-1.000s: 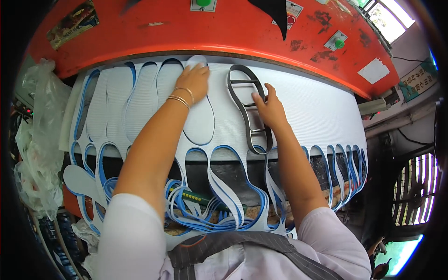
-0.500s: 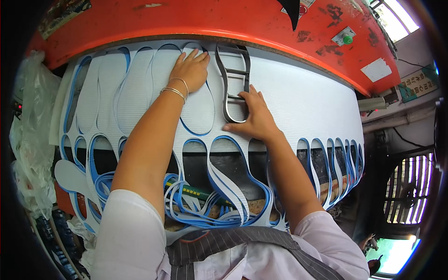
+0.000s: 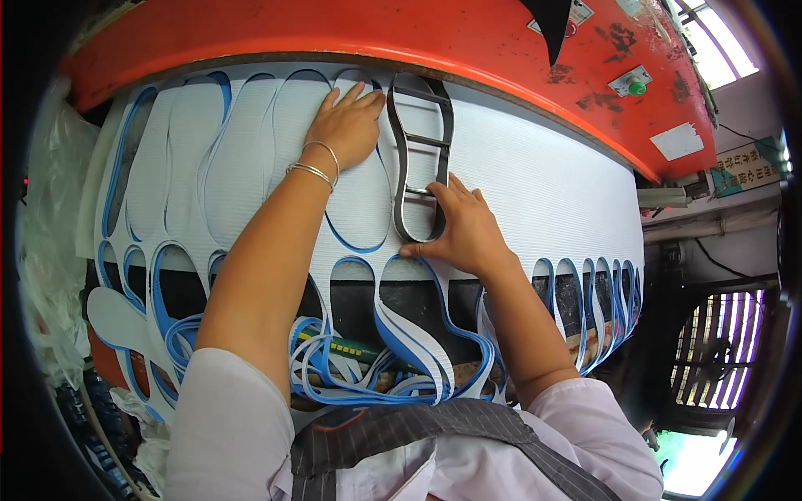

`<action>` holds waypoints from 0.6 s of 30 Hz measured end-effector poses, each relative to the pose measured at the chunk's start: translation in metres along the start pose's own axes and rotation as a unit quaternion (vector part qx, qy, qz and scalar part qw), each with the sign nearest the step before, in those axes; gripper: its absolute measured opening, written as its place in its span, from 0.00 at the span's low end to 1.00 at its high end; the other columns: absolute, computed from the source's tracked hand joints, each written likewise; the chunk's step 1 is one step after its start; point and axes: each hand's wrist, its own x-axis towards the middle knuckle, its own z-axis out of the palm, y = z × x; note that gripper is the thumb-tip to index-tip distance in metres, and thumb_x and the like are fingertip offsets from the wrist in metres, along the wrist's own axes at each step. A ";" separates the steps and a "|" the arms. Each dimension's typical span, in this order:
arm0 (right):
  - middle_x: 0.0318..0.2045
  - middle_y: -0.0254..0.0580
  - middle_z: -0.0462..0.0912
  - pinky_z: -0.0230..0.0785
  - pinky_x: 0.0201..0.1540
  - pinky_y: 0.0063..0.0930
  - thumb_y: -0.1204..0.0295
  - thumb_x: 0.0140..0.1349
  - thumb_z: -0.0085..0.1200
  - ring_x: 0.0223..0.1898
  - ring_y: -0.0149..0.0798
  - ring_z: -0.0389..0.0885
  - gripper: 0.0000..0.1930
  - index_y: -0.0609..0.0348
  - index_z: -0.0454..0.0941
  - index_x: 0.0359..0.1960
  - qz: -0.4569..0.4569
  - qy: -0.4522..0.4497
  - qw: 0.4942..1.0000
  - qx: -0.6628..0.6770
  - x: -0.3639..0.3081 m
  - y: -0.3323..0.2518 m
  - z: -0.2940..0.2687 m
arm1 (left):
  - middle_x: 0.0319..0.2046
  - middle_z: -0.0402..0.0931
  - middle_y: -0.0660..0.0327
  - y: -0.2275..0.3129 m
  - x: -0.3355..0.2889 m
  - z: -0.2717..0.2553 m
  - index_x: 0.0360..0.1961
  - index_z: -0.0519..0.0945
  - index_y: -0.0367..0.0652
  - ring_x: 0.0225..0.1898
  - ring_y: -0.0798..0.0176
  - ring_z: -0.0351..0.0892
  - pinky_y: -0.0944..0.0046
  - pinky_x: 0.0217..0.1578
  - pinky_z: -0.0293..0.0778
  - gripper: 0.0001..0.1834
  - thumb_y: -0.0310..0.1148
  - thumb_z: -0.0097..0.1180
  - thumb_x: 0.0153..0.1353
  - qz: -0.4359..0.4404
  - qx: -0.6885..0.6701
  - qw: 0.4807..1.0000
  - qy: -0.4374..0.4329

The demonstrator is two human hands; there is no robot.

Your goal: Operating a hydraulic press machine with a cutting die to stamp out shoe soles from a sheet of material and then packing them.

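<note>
A metal shoe-sole cutting die (image 3: 449, 163), an open frame with crossbars, stands on a stacked white ribbed sheet (image 3: 543, 175) with blue layers at its cut edges. My right hand (image 3: 468, 227) grips the die's near right side, fingers at its right wall and thumb below its rounded near end. Fingers spread, my left hand (image 3: 344, 125) lies flat on the far part of a cut sole shape (image 3: 359, 204), just left of the die. Several more sole outlines are cut in the sheet farther left. Bangles (image 3: 313, 171) circle my left wrist.
A red machine beam (image 3: 334, 37) with a green button (image 3: 637, 88) spans the far side. Cut-out sheet strips (image 3: 418, 334) hang over the near edge, above a dark surface and a green tool-like piece (image 3: 355, 349). Clear plastic bags (image 3: 58, 234) hang at left.
The die has shifted slightly toward me on the sheet, with my right hand moving along with it. My left hand stays flat on the cut sole shape. The view has also shifted slightly.
</note>
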 end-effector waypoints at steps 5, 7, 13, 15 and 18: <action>0.54 0.69 0.72 0.56 0.62 0.58 0.47 0.32 0.74 0.65 0.62 0.63 0.47 0.64 0.71 0.53 -0.010 -0.007 0.999 -0.030 0.000 -0.003 -0.006 | 0.68 0.61 0.69 -0.003 0.003 -0.002 0.66 0.66 0.48 0.72 0.64 0.51 0.54 0.71 0.42 0.25 0.33 0.36 0.67 0.015 0.009 1.000 0.026; 0.53 0.69 0.73 0.56 0.64 0.56 0.46 0.32 0.74 0.65 0.63 0.63 0.48 0.66 0.71 0.53 -0.015 0.001 1.000 -0.027 0.005 -0.003 -0.008 | 0.67 0.63 0.68 -0.008 0.009 -0.005 0.65 0.68 0.49 0.71 0.63 0.54 0.54 0.71 0.44 0.24 0.33 0.37 0.67 0.027 0.026 0.998 0.059; 0.50 0.66 0.76 0.57 0.65 0.53 0.49 0.33 0.74 0.63 0.64 0.65 0.45 0.68 0.73 0.51 -0.052 -0.037 0.998 -0.009 0.000 0.006 -0.016 | 0.63 0.67 0.67 0.004 -0.004 -0.002 0.62 0.70 0.48 0.67 0.61 0.60 0.53 0.70 0.47 0.23 0.32 0.38 0.66 0.014 0.003 0.999 0.047; 0.47 0.62 0.78 0.58 0.64 0.52 0.51 0.32 0.74 0.62 0.63 0.66 0.44 0.68 0.73 0.51 -0.068 -0.050 0.996 0.004 0.006 0.007 -0.021 | 0.60 0.70 0.64 0.004 -0.002 -0.011 0.62 0.71 0.47 0.64 0.60 0.64 0.53 0.68 0.51 0.23 0.32 0.38 0.66 0.008 0.017 0.999 0.035; 0.47 0.61 0.78 0.60 0.63 0.50 0.53 0.33 0.74 0.63 0.63 0.65 0.43 0.68 0.73 0.50 -0.105 -0.022 0.994 -0.001 0.006 0.008 -0.023 | 0.52 0.76 0.58 0.003 -0.008 -0.016 0.52 0.78 0.45 0.57 0.57 0.71 0.52 0.64 0.57 0.19 0.33 0.40 0.64 -0.012 -0.034 0.998 0.047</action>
